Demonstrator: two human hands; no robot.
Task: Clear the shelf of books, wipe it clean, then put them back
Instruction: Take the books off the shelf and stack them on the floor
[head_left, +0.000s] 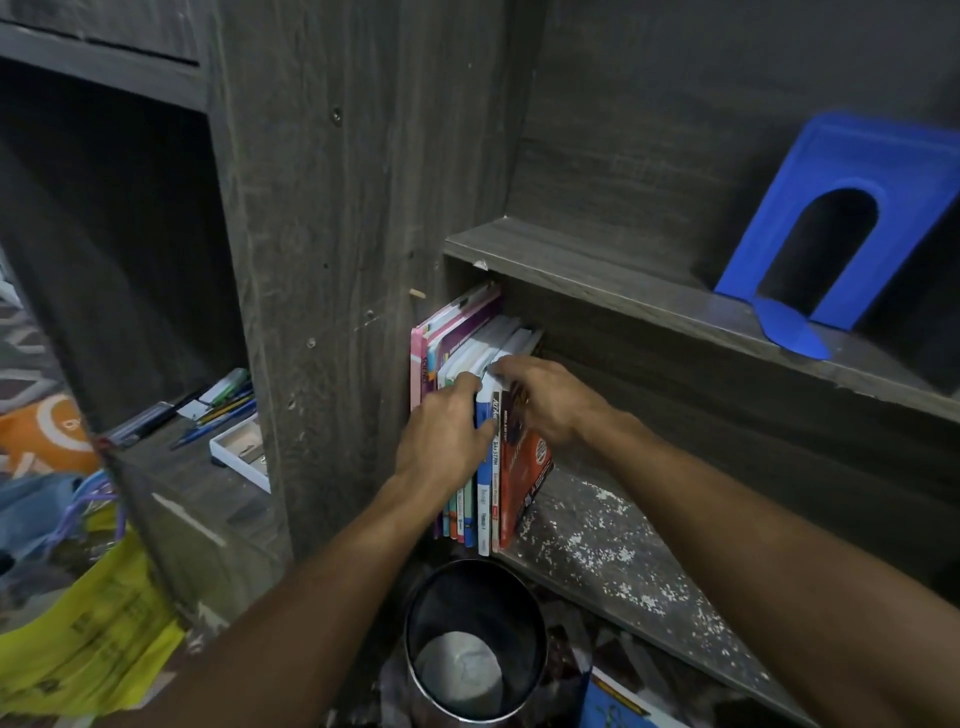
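A row of upright books (483, 478) stands at the left end of the lower dark wooden shelf (613, 551), leaning against the side panel. My left hand (441, 436) curls over the tops of the left books, its fingers hooked between the spines. My right hand (545, 400) grips the top of the orange-red book (527, 467) at the right end of the row. White specks of dirt cover the bare shelf board to the right of the books.
A blue metal bookend (831, 234) stands on the upper shelf (597, 270). A black waste bin (475, 639) sits on the floor below the books. Left compartment holds pens (223, 405) and a white tray (241, 452). Yellow cloth (93, 639) hangs at lower left.
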